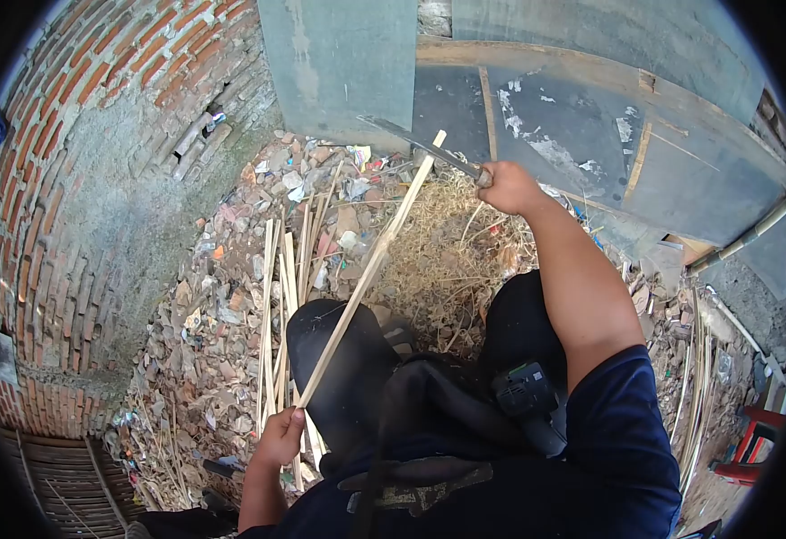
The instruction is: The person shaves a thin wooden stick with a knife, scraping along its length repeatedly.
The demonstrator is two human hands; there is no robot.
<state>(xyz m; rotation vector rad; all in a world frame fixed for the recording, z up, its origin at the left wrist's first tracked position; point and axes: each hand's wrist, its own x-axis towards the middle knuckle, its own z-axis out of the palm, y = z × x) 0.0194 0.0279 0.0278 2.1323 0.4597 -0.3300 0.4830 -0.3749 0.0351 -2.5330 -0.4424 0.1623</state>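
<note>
My left hand (280, 437) is closed round the lower end of a long pale wooden strip (370, 269), which slants up and away past my knee. In my right hand (508, 188) is the handle of a long-bladed knife (411, 137). Its dark blade points left and crosses the strip near the far end. Several more pale strips (269, 332) lie on the ground to the left of my leg. Beneath the blade and the strip's far end, thin curled shavings (447, 242) cover the ground.
Rubble and litter (204, 359) spread over the ground. A worn brick wall (69, 198) rises at the left, and grey panels (339, 72) with wooden battens stand ahead. More long strips (700, 386) and a red object (750, 442) lie at the right.
</note>
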